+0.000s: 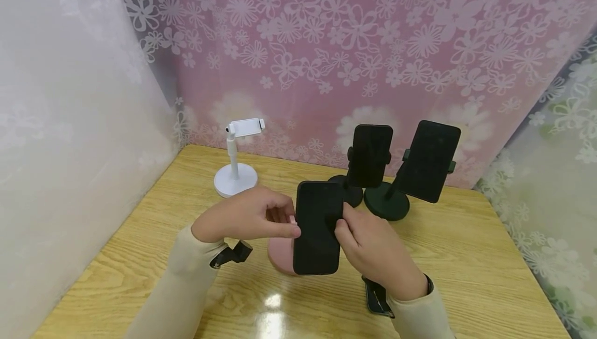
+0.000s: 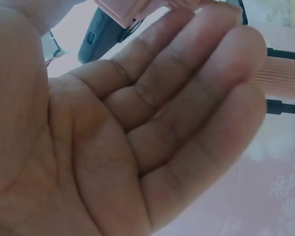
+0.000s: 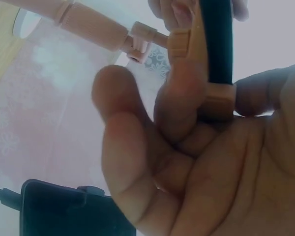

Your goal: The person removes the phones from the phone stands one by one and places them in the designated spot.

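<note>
A black phone (image 1: 318, 227) stands upright in the clamp of a pink phone stand (image 1: 281, 255), its screen facing me. My left hand (image 1: 254, 215) is at the phone's left edge, thumb and fingers pinching the pink clamp there; its fingertips meet the pink clamp (image 2: 125, 9) in the left wrist view. At the right edge, my right hand (image 1: 373, 243) pinches the clamp's other side. The right wrist view shows the dark phone (image 3: 219, 42) edge-on inside the clamp, with right thumb and fingers on either side, and the pink stem (image 3: 93, 25) behind. The phone hides the stand's upper part.
An unloaded white phone stand (image 1: 235, 178) is at the back left. Behind the phone, a black stand (image 1: 356, 194) and a dark green stand (image 1: 389, 204) each hold a phone. A dark flat object (image 1: 377, 297) lies partly under the right wrist. Floral cloth (image 1: 298, 69) hangs behind the wooden table.
</note>
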`<state>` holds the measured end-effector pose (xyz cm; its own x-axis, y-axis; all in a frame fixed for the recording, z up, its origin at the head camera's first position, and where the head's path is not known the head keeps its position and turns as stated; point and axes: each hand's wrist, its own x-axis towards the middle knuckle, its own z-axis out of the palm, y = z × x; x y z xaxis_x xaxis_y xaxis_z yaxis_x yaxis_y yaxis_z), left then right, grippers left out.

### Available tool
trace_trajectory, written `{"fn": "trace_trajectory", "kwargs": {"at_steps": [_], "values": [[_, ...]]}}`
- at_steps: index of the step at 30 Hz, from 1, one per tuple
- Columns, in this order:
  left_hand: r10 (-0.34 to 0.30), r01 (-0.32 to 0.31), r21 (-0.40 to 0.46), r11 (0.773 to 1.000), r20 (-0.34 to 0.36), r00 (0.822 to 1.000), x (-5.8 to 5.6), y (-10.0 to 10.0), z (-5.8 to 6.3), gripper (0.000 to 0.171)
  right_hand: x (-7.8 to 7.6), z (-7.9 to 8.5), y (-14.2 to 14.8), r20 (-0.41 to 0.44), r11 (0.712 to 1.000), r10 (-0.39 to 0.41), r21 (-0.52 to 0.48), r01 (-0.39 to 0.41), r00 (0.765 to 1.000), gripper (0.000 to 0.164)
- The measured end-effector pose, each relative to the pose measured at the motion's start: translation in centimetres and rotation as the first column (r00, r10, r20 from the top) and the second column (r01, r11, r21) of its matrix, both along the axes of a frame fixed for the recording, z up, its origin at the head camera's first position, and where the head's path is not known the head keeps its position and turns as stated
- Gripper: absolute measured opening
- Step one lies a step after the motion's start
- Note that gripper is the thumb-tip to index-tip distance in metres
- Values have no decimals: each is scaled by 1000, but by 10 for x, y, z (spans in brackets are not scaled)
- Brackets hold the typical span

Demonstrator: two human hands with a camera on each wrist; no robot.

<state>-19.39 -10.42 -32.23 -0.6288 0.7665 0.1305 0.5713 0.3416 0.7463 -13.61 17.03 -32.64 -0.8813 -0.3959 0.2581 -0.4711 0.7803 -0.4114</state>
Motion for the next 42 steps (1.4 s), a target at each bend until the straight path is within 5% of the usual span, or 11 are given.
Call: {"fn": "trace_trajectory", "kwargs": {"at_steps": [17,29,42], "values": [[27,-22,29,999,-151,988,-1,3,1,19,2,2,3,198,1000,25,1,-26,980,35],[-32,32,1,999,62,998,0,-2,-3,22,-1,-1,2,188,999,38,-6,-38,981,39],[-42,42,-13,999,-24,999,1,2,2,23,-2,-2,3,173,1000,2,-10,-1,985,33]]}}
